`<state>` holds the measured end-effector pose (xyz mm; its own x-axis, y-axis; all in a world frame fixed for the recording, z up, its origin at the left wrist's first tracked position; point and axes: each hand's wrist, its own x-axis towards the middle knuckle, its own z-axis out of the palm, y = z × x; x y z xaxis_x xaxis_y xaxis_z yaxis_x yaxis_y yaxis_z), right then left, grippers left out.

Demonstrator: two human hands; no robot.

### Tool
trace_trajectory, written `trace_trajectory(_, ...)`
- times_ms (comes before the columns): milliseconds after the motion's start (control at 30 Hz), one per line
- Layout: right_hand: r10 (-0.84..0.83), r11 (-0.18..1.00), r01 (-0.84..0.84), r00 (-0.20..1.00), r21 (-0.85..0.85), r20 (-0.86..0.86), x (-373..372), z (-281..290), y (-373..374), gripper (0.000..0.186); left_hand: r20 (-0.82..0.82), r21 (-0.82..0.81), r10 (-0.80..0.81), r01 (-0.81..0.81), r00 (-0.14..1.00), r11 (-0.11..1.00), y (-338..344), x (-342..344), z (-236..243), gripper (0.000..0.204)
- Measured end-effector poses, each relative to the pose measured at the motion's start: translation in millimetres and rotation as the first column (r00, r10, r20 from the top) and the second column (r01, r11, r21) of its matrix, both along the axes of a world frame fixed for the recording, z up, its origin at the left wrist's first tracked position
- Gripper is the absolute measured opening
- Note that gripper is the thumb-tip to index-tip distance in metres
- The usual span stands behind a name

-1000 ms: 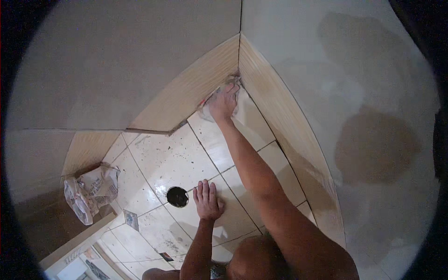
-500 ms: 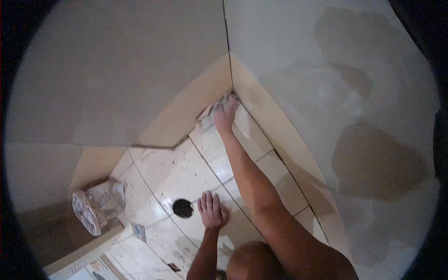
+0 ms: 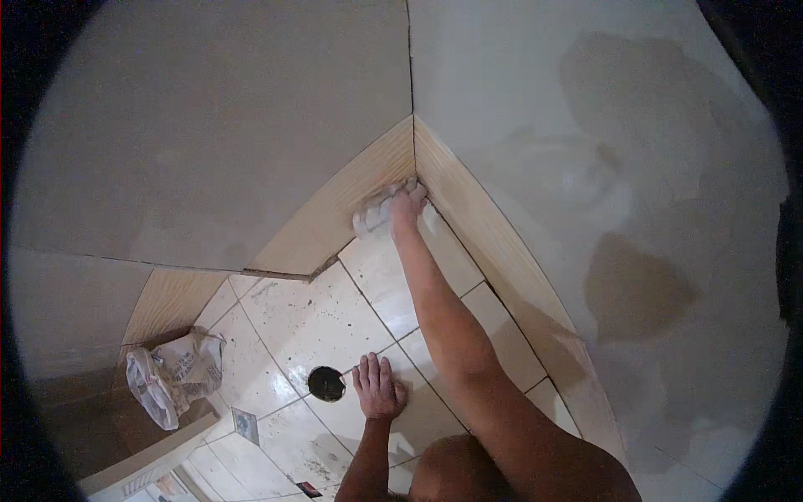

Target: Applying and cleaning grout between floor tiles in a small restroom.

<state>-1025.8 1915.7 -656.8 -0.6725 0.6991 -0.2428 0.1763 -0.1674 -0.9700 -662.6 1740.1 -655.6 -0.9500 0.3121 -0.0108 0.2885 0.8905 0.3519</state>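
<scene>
Palm down just right of the round hole [image 3: 326, 384], the left hand [image 3: 378, 393] lies flat, fingers slightly apart; were it to slide left, a fingertip could catch the rim. Beyond the hole, dark specks [image 3: 312, 299] could scratch or smear the floor tiles [image 3: 381, 280] if rubbed. Well beyond it, in the corner, the right hand [image 3: 408, 202] rests over a crumpled wad [image 3: 374, 216]; whether it is clamped on it I cannot tell. Dragging could snag the wad, whitish and loosely folded, against the wood-grained wall strip [image 3: 322, 230].
</scene>
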Motion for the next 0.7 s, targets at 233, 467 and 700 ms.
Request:
trace_trajectory(233,0.276,0.823,-0.146,0.947,0.550,-0.162,46.8,51.8,-29.4,0.059,-0.018,-0.016,0.073,-0.074,0.997,0.997,-25.9,3.4,10.5,0.059)
trace_trajectory(467,0.164,0.697,-0.262,0.964,0.667,0.207,111.4,21.5,-3.0,0.068,-0.027,0.006,0.081,-0.081,0.996,0.997,-33.5,1.6,8.6,0.060)
trace_trajectory(700,0.266,-0.206,-0.654,0.679,0.728,0.685,36.3,23.8,39.9,0.059,-0.038,0.069,0.058,-0.055,0.998,0.996,-15.9,-4.5,5.9,0.063)
